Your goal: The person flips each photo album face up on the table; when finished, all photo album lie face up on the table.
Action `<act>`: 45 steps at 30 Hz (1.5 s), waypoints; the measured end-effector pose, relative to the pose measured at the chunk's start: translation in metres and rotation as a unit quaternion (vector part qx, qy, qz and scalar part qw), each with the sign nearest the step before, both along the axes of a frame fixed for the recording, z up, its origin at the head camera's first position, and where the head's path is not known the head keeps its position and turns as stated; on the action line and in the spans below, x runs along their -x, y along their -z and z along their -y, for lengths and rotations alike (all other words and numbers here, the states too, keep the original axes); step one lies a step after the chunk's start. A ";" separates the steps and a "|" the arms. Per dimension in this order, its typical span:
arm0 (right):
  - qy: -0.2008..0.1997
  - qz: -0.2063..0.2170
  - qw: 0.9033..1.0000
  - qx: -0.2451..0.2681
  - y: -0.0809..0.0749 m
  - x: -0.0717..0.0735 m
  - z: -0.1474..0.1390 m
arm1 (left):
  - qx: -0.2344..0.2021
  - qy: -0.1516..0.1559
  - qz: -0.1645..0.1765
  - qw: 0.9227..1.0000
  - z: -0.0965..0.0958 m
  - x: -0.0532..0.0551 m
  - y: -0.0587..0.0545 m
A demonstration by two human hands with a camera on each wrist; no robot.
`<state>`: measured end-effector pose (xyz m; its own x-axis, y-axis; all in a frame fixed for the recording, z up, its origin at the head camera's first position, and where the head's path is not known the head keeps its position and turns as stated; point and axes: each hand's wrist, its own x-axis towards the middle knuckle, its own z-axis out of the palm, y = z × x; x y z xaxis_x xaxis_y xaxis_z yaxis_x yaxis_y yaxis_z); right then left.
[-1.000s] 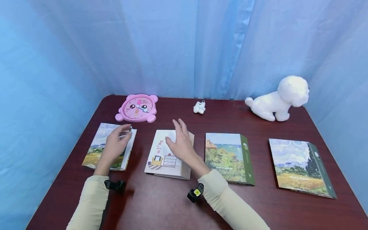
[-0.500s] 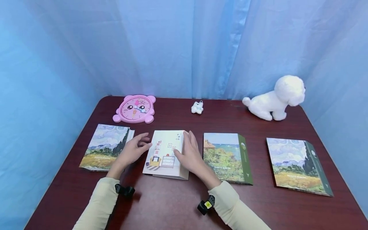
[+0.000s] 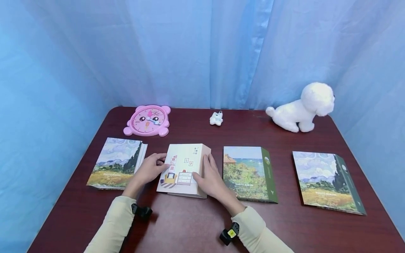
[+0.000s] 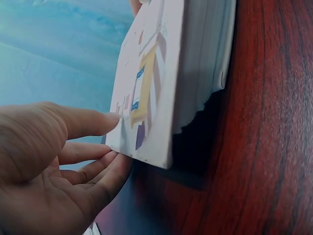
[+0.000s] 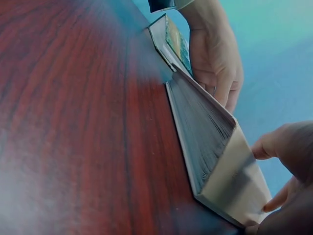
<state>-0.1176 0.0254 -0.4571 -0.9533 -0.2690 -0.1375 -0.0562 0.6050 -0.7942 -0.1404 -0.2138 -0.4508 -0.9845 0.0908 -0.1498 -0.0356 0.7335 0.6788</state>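
Note:
A white photo album (image 3: 181, 165) with a drawn yellow armchair and chest of drawers on its cover lies flat on the table. At its left edge, my left hand (image 3: 150, 168) pinches the cover: in the left wrist view the thumb (image 4: 110, 121) sits on the front and the fingers reach behind the edge. My right hand (image 3: 211, 178) touches the other side, thumb over the front cover and fairly straight fingers against the pale spine (image 5: 239, 183). Pages (image 5: 203, 125) show between the covers, which look closed. Part of the spine is hidden behind the right hand.
A landscape-covered album (image 3: 115, 163) lies to the left. To the right are a green-spined album (image 3: 245, 172) and another landscape album (image 3: 326, 182). Along the back stand a pink clock (image 3: 147, 121), a small white bear figure (image 3: 216, 118) and a white plush dog (image 3: 303, 107).
My left hand has moved right, from above the left album to the white album's left edge. My right hand has come down from over the cover to the spine side.

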 end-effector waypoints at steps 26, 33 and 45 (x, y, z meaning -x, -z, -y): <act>0.045 -0.045 0.992 0.107 -0.018 0.004 0.002 | -0.002 -0.005 0.011 1.000 -0.020 0.006 -0.004; 0.062 -0.008 0.991 0.121 -0.025 0.008 -0.002 | -0.006 -0.003 0.030 1.000 -0.034 0.006 -0.011; 0.077 0.057 0.933 0.346 -0.030 0.018 -0.012 | -0.041 0.042 0.045 0.997 -0.057 0.013 -0.022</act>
<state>-0.1361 0.0370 -0.4269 -0.9775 -0.1931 -0.0847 0.0981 -0.0608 -0.9933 -0.1532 -0.1565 -0.4290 -0.9559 0.1881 -0.2254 -0.0394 0.6786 0.7334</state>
